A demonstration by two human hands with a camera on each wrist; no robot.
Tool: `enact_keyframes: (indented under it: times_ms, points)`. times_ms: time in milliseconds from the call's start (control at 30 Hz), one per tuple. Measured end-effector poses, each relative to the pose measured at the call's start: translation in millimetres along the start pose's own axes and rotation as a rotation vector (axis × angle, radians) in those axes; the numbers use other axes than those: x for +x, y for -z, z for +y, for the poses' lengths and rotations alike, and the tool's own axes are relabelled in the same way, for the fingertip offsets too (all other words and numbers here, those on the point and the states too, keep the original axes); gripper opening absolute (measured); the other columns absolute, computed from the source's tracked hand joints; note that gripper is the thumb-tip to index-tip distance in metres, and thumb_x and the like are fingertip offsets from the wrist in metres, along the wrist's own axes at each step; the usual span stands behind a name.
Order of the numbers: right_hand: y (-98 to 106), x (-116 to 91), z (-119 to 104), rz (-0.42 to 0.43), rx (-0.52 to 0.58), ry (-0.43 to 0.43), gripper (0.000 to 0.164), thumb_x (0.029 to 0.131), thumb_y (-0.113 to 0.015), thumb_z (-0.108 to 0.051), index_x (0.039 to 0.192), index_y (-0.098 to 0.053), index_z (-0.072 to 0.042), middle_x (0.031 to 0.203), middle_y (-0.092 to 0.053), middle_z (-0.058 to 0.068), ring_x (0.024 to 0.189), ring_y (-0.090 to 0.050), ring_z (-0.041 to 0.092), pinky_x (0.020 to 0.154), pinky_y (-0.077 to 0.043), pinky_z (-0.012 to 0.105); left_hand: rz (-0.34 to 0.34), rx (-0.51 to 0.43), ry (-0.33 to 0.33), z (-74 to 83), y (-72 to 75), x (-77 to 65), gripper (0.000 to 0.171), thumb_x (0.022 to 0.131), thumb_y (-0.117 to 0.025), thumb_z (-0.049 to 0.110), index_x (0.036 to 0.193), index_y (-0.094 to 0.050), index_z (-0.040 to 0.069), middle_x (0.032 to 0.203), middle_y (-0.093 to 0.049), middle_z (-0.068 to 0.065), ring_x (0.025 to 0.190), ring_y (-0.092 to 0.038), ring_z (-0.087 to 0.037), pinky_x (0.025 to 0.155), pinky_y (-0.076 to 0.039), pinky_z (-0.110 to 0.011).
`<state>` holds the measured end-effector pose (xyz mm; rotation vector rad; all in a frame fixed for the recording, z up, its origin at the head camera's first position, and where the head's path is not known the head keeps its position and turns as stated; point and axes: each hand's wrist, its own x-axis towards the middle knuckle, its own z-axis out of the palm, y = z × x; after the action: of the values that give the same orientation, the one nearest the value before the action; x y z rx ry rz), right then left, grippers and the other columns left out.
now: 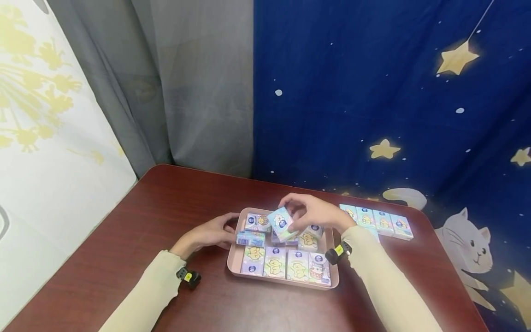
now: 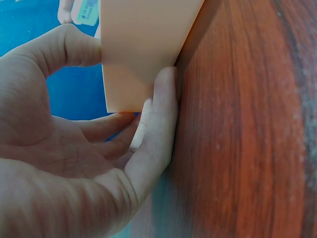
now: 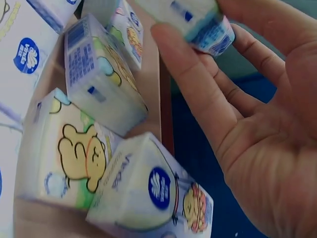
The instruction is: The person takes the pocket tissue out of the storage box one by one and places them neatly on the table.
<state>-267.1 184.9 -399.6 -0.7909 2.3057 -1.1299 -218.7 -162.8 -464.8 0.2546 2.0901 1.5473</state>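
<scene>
My right hand (image 1: 315, 213) pinches a small Vinda tissue pack (image 1: 280, 224) between thumb and fingers, tilted above the pink tray (image 1: 286, 282). In the right wrist view the held tissue pack (image 3: 210, 32) is partly cut off at the top. At the tray's left side, my left hand (image 1: 212, 232) holds the edge. The left wrist view has the thumb and fingers around the tray's wall (image 2: 143, 54), one finger low against the table. Inside the tray, a front row of tissue packs (image 1: 275, 263) lies flat; others behind sit loosely at angles, partly hidden by the right hand.
A row of more tissue packs (image 1: 383, 222) lies on the table's far right, partly behind the right forearm. The dark red wooden table (image 1: 166, 207) ends at a grey curtain (image 1: 207, 92) and a blue starry curtain (image 1: 332, 92).
</scene>
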Motion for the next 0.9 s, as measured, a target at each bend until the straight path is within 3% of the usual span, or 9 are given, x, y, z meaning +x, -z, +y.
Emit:
enact_keyframes:
  times_ms: [300, 500, 633, 900]
  points:
    - [14, -23, 18, 0.035, 0.207, 0.023, 0.065, 0.087, -0.092, -0.006, 0.143, -0.06, -0.01, 0.124, -0.066, 0.019, 0.106, -0.073, 0.037, 0.091, -0.066, 0.04, 0.002, -0.006, 0.008, -1.8, -0.2, 0.9, 0.095, 0.093, -0.083, 0.007, 0.169, -0.027, -0.006, 0.111, -0.069, -0.02, 0.099, -0.074, -0.028, 0.087, -0.067, -0.047]
    - [25, -45, 36, 0.102, 0.329, 0.037, 0.068, 0.088, -0.088, 0.001, 0.146, -0.053, -0.003, 0.132, -0.064, 0.023, 0.111, -0.074, 0.037, 0.095, -0.064, 0.041, -0.009, -0.02, 0.001, -1.9, 0.1, 1.5, 0.095, 0.093, -0.083, 0.007, 0.169, -0.026, -0.006, 0.112, -0.069, -0.021, 0.1, -0.073, -0.028, 0.088, -0.067, -0.048]
    - [33, -64, 50, 0.178, 0.389, 0.035, 0.066, 0.089, -0.085, 0.004, 0.146, -0.053, -0.005, 0.134, -0.063, 0.023, 0.113, -0.074, 0.036, 0.093, -0.065, 0.044, -0.008, -0.012, 0.0, -1.9, -0.1, 0.8, 0.095, 0.094, -0.082, 0.007, 0.169, -0.026, -0.006, 0.113, -0.068, -0.021, 0.1, -0.073, -0.028, 0.088, -0.067, -0.048]
    - [45, -102, 80, 0.313, 0.425, -0.03, 0.059, 0.094, -0.08, 0.003, 0.145, -0.055, -0.01, 0.135, -0.066, 0.013, 0.11, -0.072, 0.028, 0.087, -0.067, 0.04, 0.005, 0.007, 0.008, -2.0, 0.2, 0.5, 0.094, 0.094, -0.082, 0.007, 0.169, -0.027, -0.006, 0.113, -0.067, -0.021, 0.099, -0.073, -0.028, 0.087, -0.067, -0.048]
